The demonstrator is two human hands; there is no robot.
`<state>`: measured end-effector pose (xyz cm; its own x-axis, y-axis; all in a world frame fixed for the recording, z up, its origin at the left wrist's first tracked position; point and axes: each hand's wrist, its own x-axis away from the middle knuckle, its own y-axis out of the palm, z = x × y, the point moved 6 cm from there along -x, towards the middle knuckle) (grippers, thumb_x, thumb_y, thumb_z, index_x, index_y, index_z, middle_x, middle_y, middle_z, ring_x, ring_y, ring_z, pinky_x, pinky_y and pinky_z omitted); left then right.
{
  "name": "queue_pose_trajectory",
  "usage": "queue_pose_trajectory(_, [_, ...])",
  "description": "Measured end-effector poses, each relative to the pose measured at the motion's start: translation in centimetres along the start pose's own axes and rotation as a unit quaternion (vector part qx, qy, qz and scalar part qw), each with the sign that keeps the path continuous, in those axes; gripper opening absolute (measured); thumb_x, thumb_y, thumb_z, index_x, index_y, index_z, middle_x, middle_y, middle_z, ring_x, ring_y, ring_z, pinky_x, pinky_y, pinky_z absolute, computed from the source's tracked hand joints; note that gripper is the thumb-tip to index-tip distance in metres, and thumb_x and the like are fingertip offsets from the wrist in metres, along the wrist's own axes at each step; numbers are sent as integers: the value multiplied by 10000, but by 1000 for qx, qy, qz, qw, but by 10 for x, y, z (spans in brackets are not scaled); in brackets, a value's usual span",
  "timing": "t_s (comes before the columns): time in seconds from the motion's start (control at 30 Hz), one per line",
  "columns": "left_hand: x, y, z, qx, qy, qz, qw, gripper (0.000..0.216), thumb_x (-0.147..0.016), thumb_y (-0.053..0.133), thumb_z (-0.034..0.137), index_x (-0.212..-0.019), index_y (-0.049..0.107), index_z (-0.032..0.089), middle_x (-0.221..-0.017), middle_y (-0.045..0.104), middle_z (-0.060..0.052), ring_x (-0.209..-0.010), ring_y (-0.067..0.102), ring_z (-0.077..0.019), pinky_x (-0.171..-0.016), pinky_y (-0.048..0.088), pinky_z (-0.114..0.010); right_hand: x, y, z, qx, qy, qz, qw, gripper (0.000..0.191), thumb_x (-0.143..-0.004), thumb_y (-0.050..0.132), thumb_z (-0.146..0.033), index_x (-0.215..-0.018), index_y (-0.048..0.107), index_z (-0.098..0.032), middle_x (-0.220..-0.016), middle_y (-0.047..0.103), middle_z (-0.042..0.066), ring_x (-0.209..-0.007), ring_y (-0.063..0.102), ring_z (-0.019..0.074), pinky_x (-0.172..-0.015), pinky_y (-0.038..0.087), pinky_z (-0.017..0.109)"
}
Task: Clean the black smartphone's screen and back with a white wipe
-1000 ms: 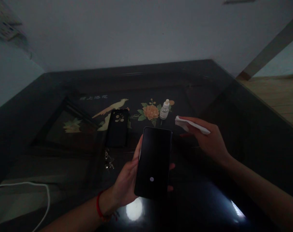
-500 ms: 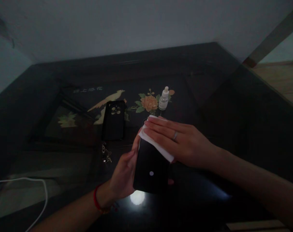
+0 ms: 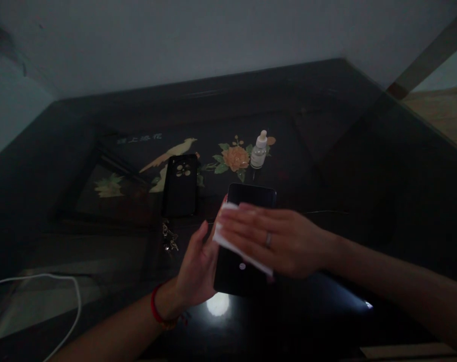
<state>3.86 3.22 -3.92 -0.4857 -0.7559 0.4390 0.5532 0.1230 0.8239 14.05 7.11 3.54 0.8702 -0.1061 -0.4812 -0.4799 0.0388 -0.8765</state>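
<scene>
A black smartphone (image 3: 228, 279) is held by its left edge in my left hand (image 3: 199, 266), which wears a red bracelet; the thumb stands a little away from the side. A round striped icon glows low on its dark screen. My right hand (image 3: 268, 236), with a ring on one finger, presses a white cloth (image 3: 224, 241) flat across the middle of the phone. The fingers lie over the cloth and hide most of it. To the left of the phone, a black phone case (image 3: 180, 193) lies on the table, and a small charm chain (image 3: 169, 237) lies below it.
A clear dropper bottle (image 3: 259, 151) with a white cap stands beyond the phone. The dark glossy table (image 3: 349, 166) carries a bird and flower picture. A white cable (image 3: 77, 296) curves at lower left. A pale wall (image 3: 198, 40) rises behind the table.
My right hand and the cloth have slid down from the phone's top end to its middle, uncovering the top. My left hand still holds the phone; the view has shifted slightly.
</scene>
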Motion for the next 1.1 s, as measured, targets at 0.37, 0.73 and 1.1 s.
queue_pose_trajectory(0.37, [-2, 1, 1, 7, 0, 1, 1000, 617, -859, 388, 587, -1428, 323, 355, -1336, 543, -37, -1219, 493, -318, -1015, 336, -535, 6, -2, 14, 9, 88, 24, 996, 398, -966, 331, -125, -1348, 435, -83, -1356, 534, 126, -1367, 335, 201, -1114, 363, 405])
queue_pose_trajectory(0.73, [-2, 5, 6, 14, 5, -55, 998, 534, -903, 302, 576, -1417, 163, 532, -1428, 457, -20, -1253, 464, -382, -967, 281, -681, 19, -10, 39, 38, 188, 38, 981, 364, -961, 437, -227, -1318, 500, -186, -1389, 499, 83, -1298, 449, 230, -1015, 460, 394])
queue_pose_trajectory(1.1, [-2, 9, 16, 29, 58, -77, 995, 529, -940, 297, 486, -1434, 108, 511, -1349, 545, -72, -1225, 501, -375, -945, 284, -723, 25, 3, 62, -356, 338, 55, 870, 377, -955, 420, -187, -1301, 516, -304, -1494, 353, 5, -1292, 460, 201, -786, 601, 310])
